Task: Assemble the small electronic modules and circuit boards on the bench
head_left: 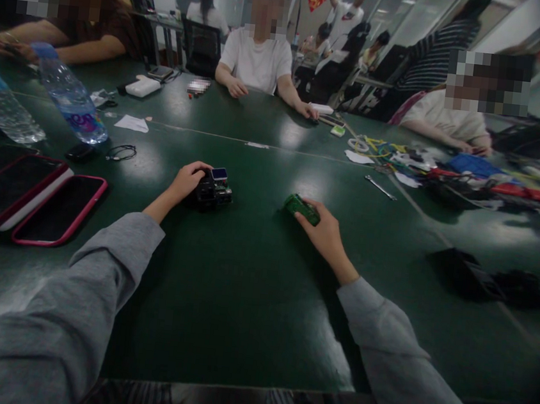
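My left hand grips a small black electronic module with a little blue screen on top, resting on the dark green table. My right hand holds a small green circuit board at its near end, low against the table surface. The two hands are about a forearm's width apart. Both my arms wear grey sleeves.
Two phones in pink cases lie at left, behind them two water bottles. A black case lies at right. Cables, tools and a blue box clutter the far right. Three people sit across the table, their hands resting on it.
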Motion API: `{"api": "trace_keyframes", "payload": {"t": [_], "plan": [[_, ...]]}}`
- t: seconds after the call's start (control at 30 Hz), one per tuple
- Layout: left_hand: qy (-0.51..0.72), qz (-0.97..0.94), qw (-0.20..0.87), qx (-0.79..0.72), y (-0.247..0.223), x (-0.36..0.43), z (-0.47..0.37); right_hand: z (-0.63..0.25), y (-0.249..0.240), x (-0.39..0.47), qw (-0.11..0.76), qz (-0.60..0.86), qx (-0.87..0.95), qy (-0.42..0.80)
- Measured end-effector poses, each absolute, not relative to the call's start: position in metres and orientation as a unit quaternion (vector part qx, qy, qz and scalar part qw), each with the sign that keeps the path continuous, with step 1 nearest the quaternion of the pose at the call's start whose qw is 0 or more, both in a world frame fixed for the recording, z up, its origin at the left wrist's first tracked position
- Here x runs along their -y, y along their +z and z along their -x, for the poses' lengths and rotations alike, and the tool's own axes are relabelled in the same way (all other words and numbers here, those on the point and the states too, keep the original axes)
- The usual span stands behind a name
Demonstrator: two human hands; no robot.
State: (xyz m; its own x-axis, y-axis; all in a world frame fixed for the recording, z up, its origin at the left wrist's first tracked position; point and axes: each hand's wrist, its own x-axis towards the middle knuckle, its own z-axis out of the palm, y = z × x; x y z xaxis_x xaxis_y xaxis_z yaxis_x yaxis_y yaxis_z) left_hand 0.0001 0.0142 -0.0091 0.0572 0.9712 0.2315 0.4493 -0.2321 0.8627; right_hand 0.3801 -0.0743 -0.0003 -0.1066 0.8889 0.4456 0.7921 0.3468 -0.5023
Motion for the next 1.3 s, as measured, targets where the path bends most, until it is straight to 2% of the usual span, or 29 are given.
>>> {"api": "trace_keyframes", "payload": {"t": [0.13, 0.33, 0.53, 1.3], "plan": [[0.427, -0.66, 0.306, -0.537, -0.011, -0.016, 0.0, -0.414, -0.004, 0.06, 0.392, 0.639, 0.654, 0.098], [0.433, -0.659, 0.308, -0.533, -0.015, -0.018, 0.002, -0.446, -0.018, 0.044, 0.433, 0.684, 0.581, 0.081], [0.431, -0.662, 0.302, -0.533, -0.014, -0.018, 0.002, -0.448, -0.022, 0.044, 0.425, 0.665, 0.614, 0.024], [0.431, -0.664, 0.293, -0.536, -0.015, -0.019, 0.002, -0.435, -0.015, 0.05, 0.387, 0.624, 0.678, -0.024]]}}
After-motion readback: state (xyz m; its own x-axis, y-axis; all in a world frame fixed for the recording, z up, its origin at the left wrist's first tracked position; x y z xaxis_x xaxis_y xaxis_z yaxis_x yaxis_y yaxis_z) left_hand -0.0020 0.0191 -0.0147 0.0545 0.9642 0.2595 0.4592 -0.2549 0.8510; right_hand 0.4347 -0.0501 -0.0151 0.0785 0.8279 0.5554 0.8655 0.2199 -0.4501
